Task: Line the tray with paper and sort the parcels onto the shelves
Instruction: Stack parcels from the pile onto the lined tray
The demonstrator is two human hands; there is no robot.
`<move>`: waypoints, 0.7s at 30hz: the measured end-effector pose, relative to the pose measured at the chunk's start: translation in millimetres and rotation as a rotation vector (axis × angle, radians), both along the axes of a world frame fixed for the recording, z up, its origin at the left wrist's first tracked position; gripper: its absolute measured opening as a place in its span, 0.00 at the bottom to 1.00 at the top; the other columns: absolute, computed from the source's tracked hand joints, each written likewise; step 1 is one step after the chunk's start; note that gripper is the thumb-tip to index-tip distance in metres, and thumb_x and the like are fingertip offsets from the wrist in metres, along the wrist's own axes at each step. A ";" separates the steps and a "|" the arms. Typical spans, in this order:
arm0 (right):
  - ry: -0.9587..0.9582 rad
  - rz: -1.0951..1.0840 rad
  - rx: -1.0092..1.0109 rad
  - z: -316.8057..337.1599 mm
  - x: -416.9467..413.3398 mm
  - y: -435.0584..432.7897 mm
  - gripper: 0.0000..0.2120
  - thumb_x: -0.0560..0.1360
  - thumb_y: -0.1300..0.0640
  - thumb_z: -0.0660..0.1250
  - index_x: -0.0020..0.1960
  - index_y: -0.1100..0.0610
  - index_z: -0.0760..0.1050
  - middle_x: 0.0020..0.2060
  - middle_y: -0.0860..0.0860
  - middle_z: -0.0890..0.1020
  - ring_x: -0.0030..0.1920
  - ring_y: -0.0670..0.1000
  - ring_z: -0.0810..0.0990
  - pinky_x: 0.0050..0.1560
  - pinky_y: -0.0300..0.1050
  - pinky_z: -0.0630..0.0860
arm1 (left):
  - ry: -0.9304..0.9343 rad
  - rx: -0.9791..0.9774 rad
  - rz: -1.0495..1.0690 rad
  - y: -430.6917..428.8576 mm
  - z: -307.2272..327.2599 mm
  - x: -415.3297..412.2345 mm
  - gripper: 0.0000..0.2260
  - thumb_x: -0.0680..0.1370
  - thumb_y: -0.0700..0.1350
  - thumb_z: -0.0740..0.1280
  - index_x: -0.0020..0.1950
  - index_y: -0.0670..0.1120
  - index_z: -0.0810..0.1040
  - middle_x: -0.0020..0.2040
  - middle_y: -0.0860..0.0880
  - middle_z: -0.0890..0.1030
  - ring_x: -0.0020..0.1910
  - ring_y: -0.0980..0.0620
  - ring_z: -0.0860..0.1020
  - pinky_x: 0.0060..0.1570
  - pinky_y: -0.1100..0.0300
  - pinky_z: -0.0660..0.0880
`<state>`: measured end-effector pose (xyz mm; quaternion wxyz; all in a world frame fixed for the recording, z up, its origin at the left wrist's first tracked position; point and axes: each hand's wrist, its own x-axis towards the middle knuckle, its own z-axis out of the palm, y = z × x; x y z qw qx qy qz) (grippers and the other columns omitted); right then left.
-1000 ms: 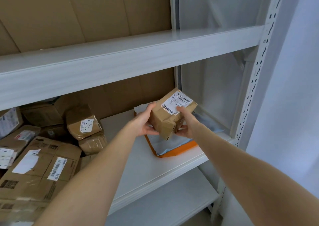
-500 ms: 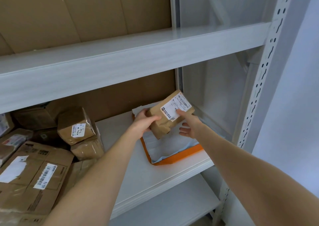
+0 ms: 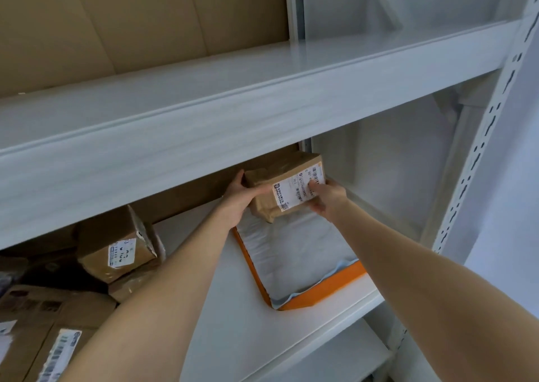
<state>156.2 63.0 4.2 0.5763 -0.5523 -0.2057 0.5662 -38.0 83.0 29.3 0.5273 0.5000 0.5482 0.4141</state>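
A small brown parcel (image 3: 280,186) with a white label is held at the back end of the orange tray (image 3: 320,292), which is lined with white paper (image 3: 294,250) and stands on the middle shelf (image 3: 233,332). My left hand (image 3: 237,199) grips the parcel's left side, thumb on top. My right hand (image 3: 326,197) holds its right side with fingers on the label. The parcel's lower edge sits over the paper; whether it rests on it I cannot tell.
Several brown parcels (image 3: 116,244) and larger cardboard boxes (image 3: 43,323) are piled on the left of the same shelf. The upper shelf board (image 3: 262,98) overhangs my hands. A perforated white upright (image 3: 478,154) stands at the right, with a lower shelf (image 3: 335,361) beneath.
Both hands have carried the parcel away from me, from above the tray's middle to its back end under the upper shelf. The parcel has turned so that its label faces me.
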 end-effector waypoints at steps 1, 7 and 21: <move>-0.027 -0.019 0.007 -0.8 -1.6 6.4 0.12 0.78 0.63 0.67 0.61 0.59 0.75 0.54 0.56 0.82 0.53 0.57 0.82 0.49 0.53 0.82 | -0.017 -0.006 0.007 3.8 1.1 0.5 0.46 0.67 0.41 0.78 0.78 0.52 0.53 0.70 0.44 0.70 0.64 0.45 0.74 0.64 0.44 0.71; -0.437 -0.045 -0.009 -5.4 0.6 37.6 0.16 0.75 0.59 0.67 0.63 0.52 0.76 0.62 0.55 0.74 0.50 0.52 0.78 0.57 0.53 0.79 | 0.082 0.077 0.027 20.1 -0.1 5.0 0.40 0.69 0.36 0.76 0.76 0.50 0.60 0.68 0.46 0.73 0.60 0.47 0.76 0.58 0.46 0.76; -0.044 0.186 0.133 -24.6 -18.8 68.3 0.23 0.76 0.70 0.63 0.68 0.55 0.63 0.57 0.61 0.78 0.57 0.61 0.80 0.56 0.57 0.80 | 0.471 0.154 0.070 52.3 -38.8 -3.9 0.44 0.72 0.37 0.73 0.79 0.49 0.47 0.76 0.45 0.60 0.75 0.45 0.59 0.70 0.49 0.63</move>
